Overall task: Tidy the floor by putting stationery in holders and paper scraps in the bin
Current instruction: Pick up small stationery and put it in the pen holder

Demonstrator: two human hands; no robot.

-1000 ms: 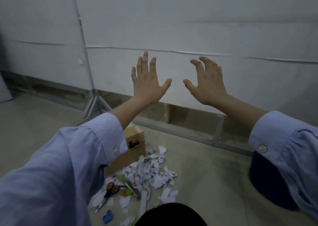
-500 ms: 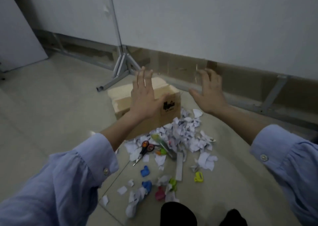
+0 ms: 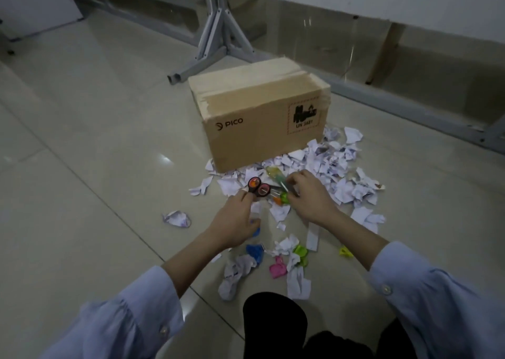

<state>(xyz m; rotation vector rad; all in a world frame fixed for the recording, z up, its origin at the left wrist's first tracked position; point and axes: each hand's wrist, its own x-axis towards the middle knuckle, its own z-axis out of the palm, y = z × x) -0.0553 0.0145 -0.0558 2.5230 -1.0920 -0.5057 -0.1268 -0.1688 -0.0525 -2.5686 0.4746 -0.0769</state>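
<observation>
Left hand pinches scissors by the handles, among paper scraps in front of cardboard box; right hand curls round green-yellow pen-like item. Risk: thin pinch, scissors may slip or drag scraps along

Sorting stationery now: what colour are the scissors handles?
The scissors handles are black with orange-red inserts; head view.

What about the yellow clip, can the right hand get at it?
Probably yes: the yellow clip lies uncovered on bare floor just beside the right forearm, so the right hand, now at the pile, only needs drawing back.
</observation>
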